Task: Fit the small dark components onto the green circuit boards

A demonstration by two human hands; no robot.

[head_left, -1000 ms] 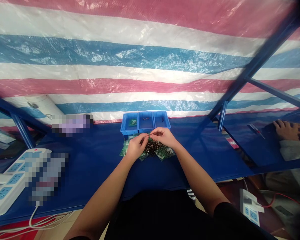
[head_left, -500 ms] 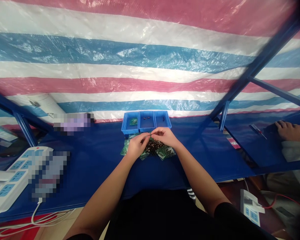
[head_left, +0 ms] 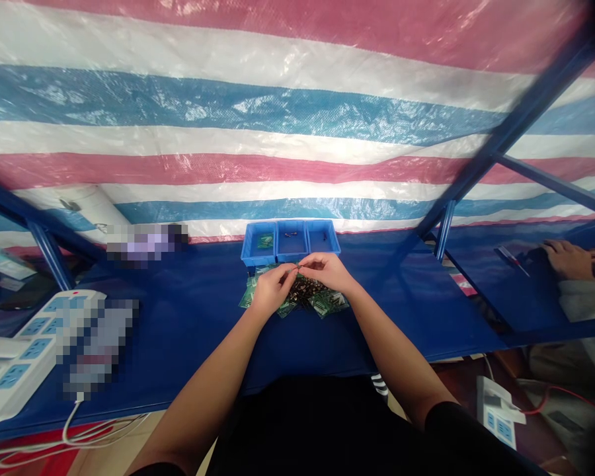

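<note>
My left hand and my right hand meet fingertip to fingertip above a heap on the blue table. Both are closed in a pinch, and whatever lies between the fingertips is too small to make out. Under them is a pile of small dark and brassy parts. Green pieces in clear plastic lie around that pile, partly covered by my hands. Just behind stand three joined blue bins: the left bin holds a green piece, while the middle bin and right bin hold small dark bits.
A white power strip and a blurred-out object with a cable lie at the left. Blue metal posts frame the table. At the right, another person's hand rests near a screwdriver-like tool. Striped sheeting hangs behind.
My fingertips have shifted very slightly where they meet. The pile, the bins and both arms stay in place.
</note>
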